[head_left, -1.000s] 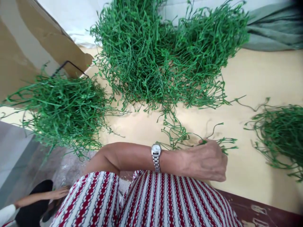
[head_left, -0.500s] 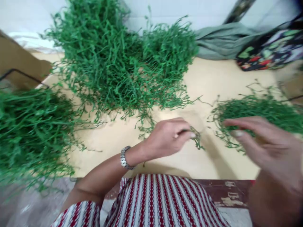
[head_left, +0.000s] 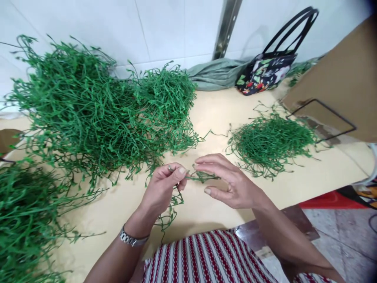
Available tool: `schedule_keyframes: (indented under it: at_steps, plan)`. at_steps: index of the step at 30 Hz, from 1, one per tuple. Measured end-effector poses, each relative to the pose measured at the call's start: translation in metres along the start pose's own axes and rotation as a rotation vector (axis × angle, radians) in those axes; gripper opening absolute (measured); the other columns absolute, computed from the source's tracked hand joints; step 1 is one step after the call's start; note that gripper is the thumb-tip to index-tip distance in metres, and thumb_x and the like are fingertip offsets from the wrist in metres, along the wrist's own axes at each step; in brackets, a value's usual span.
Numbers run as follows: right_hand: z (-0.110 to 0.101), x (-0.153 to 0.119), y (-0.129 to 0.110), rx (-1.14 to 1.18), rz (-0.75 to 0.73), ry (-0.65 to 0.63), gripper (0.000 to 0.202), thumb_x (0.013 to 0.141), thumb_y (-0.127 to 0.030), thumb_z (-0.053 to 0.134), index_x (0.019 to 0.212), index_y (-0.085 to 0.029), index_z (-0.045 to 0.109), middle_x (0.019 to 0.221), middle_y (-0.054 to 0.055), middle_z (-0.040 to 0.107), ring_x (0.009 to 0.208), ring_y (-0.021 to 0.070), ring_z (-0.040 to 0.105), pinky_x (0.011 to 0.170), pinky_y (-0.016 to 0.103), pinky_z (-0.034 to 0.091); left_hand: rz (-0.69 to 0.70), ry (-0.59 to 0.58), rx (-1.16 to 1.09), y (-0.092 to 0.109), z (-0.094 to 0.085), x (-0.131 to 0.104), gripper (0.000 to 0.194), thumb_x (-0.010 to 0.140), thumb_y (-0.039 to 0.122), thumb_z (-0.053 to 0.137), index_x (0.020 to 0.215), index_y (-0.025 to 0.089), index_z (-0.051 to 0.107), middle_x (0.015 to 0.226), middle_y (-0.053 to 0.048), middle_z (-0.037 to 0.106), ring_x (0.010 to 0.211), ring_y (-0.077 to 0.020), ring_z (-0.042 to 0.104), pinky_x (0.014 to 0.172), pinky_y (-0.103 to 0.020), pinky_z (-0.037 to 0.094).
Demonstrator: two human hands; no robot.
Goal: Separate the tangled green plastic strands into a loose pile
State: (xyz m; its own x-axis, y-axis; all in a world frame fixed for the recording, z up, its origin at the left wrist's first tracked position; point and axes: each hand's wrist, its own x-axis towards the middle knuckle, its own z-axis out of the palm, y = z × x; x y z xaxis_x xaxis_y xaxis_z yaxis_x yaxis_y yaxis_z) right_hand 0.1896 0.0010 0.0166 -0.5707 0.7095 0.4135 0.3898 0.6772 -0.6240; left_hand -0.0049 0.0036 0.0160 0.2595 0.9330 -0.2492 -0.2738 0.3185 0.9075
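Observation:
My left hand [head_left: 166, 182], with a metal watch on its wrist, is closed in a pinch on a few thin green stems [head_left: 202, 176] with small bud-like tips. They stick out to the right from between thumb and fingers. Close beside them is my right hand [head_left: 225, 179], its thumb and fingers apart. The stem ends lie in the gap of that hand; whether they touch its fingers I cannot tell. More loose stems [head_left: 168, 215] hang or lie below my left hand. A large heap of the same stems [head_left: 97, 114] stands beyond it on the pale table.
A smaller stem pile [head_left: 273, 139] lies on the right, another heap [head_left: 26, 220] at the near left. A black wire frame [head_left: 335, 112] stands against a cardboard sheet [head_left: 332, 78]. Along the wall are a grey-green cloth [head_left: 216, 74] and a flowered handbag [head_left: 263, 74].
My right hand has come left from near the right pile to beside my left hand. My left hand still pinches stems. The view has swung to the right.

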Motion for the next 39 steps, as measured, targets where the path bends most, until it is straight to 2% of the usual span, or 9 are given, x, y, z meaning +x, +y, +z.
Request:
schedule_keyframes:
  at_steps: [4,7,11,14,20,28,32,35,39]
  plan:
    - [0.007,-0.002,0.006,0.046,0.033,0.005,0.032,0.082,-0.022,0.054,0.114,-0.015,0.052,0.096,0.009,0.061,0.090,0.0175,0.056,0.076,0.034,0.049,-0.058,-0.002,-0.072,-0.001,-0.001,-0.001,0.028,0.063,0.037,0.072,0.058,0.013,0.058,0.054,0.002,0.053,0.044,-0.0065,0.042,0.046,-0.022,0.033]
    - [0.014,-0.004,0.006,0.103,0.058,0.059,0.021,0.083,-0.019,0.052,0.104,-0.016,0.055,0.081,0.004,0.060,0.072,0.0125,0.056,0.064,0.027,0.049,0.040,0.035,0.064,-0.005,-0.006,-0.002,0.020,0.070,0.033,0.067,0.072,0.015,0.061,0.063,0.000,0.054,0.051,-0.0082,0.046,0.052,-0.023,0.038]
    - [0.020,-0.004,0.002,0.072,0.086,0.083,0.019,0.083,-0.019,0.053,0.101,-0.016,0.053,0.083,0.004,0.060,0.073,0.0123,0.055,0.066,0.026,0.048,0.520,0.285,0.658,-0.002,-0.008,-0.012,0.030,0.074,0.021,0.062,0.103,0.021,0.057,0.102,-0.006,0.055,0.093,-0.0185,0.052,0.080,-0.033,0.043]
    - [0.026,-0.002,-0.002,0.007,0.086,0.104,0.015,0.083,-0.019,0.052,0.098,-0.016,0.051,0.081,0.005,0.058,0.072,0.0132,0.054,0.065,0.027,0.047,0.804,0.286,1.162,0.002,-0.001,-0.020,0.019,0.074,0.018,0.061,0.093,0.019,0.060,0.107,-0.009,0.054,0.105,-0.0240,0.046,0.091,-0.042,0.036]
    - [0.049,-0.001,-0.006,-0.119,0.051,0.221,0.005,0.086,-0.017,0.046,0.091,-0.017,0.048,0.077,0.005,0.055,0.071,0.0159,0.053,0.065,0.028,0.046,0.629,0.053,1.284,-0.003,0.007,-0.022,0.008,0.080,0.019,0.053,0.076,0.017,0.059,0.077,-0.004,0.059,0.080,-0.0187,0.050,0.079,-0.038,0.038]
    - [0.040,-0.005,-0.012,-0.035,0.031,0.104,0.021,0.084,-0.023,0.053,0.103,-0.014,0.053,0.094,0.010,0.063,0.089,0.0189,0.058,0.078,0.032,0.049,0.563,0.225,1.067,-0.019,0.000,-0.021,0.013,0.078,0.012,0.049,0.068,0.017,0.057,0.071,-0.003,0.058,0.075,-0.0172,0.051,0.074,-0.034,0.039]
    - [0.029,0.000,-0.012,-0.090,0.045,0.218,0.021,0.082,-0.026,0.058,0.100,-0.015,0.056,0.088,0.008,0.064,0.079,0.0171,0.058,0.071,0.031,0.048,0.563,0.144,1.103,-0.017,-0.004,-0.019,0.014,0.077,0.010,0.049,0.067,0.017,0.054,0.069,-0.002,0.059,0.075,-0.0170,0.050,0.077,-0.034,0.038]
    - [0.030,0.007,-0.008,-0.055,-0.015,0.085,0.033,0.082,-0.032,0.059,0.107,-0.012,0.054,0.097,0.011,0.062,0.090,0.0204,0.056,0.078,0.035,0.047,0.533,0.005,1.074,-0.015,-0.007,-0.020,0.015,0.079,0.011,0.048,0.067,0.018,0.053,0.064,-0.001,0.057,0.072,-0.0158,0.049,0.077,-0.033,0.037]
    - [0.037,0.011,-0.002,0.083,-0.020,-0.022,0.022,0.087,-0.026,0.050,0.102,-0.011,0.056,0.086,0.008,0.063,0.081,0.0159,0.056,0.072,0.030,0.048,0.493,-0.089,1.019,-0.014,-0.009,-0.022,0.019,0.081,0.012,0.046,0.065,0.018,0.053,0.057,0.002,0.051,0.060,-0.0126,0.043,0.073,-0.030,0.036]
